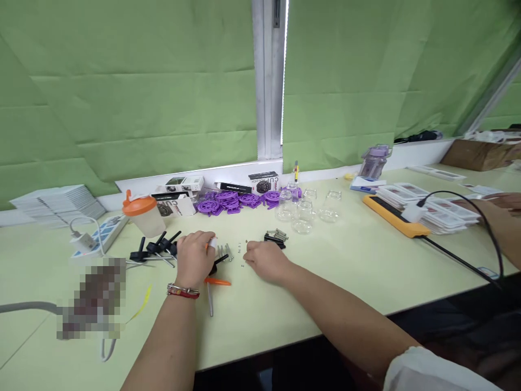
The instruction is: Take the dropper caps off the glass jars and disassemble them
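My left hand [196,258] is curled around a black part with a metal rod [210,300], whose short black arm sticks out to the right. An orange strip [218,282] and a small white-and-orange piece [211,243] show beside the same fingers; how they join is hidden. My right hand [266,262] has its fingertips pinched together low over the table, and anything between them is too small to make out. Tiny metal pieces [239,248] lie between the hands, beside several metal bolts [229,252]. Just behind my right hand are black pieces [275,240] and springs [278,233].
More black parts with rods [157,247] lie left of my left hand. Behind stand an orange-lidded cup [144,214], purple plastic parts [230,202], boxes [177,205] and clear glasses [303,217]. Rightward are a yellow power strip [394,217] and another person's arm [494,225].
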A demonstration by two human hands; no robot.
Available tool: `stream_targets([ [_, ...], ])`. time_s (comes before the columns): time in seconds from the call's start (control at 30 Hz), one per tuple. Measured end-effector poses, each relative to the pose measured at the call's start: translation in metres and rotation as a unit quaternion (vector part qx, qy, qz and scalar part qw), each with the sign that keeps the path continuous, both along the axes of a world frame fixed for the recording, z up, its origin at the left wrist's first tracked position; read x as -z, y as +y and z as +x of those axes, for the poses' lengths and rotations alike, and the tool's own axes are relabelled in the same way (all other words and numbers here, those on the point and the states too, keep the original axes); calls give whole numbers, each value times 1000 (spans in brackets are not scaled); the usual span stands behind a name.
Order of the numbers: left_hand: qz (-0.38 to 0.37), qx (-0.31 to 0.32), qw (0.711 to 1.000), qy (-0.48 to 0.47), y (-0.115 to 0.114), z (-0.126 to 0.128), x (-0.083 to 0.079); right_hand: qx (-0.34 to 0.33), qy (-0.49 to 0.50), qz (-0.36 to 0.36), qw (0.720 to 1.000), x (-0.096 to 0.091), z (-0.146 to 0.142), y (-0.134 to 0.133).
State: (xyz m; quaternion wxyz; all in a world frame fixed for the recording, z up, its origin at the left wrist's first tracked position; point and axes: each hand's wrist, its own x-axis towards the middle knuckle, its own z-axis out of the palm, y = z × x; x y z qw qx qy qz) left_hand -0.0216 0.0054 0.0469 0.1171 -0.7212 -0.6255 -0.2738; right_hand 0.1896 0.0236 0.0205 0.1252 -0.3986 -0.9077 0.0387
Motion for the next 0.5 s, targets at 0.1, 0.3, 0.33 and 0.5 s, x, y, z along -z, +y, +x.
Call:
stream_targets([
  [0.1,-55,-113,990,-61,-1,-20,-6,-31,-51,2,998,9,-15,-9],
  [0.3,-181,-133,974,-33,-4,-29,-11,14,-91,28,995,15,-28,0],
  [0.33,-201,-119,972,-32,-5,-27,-11,29,-95,28,995,15,-29,1],
  [0.5,-287,-84,954,-20,-11,-17,-9,65,-39,-17,997,13,-25,5],
])
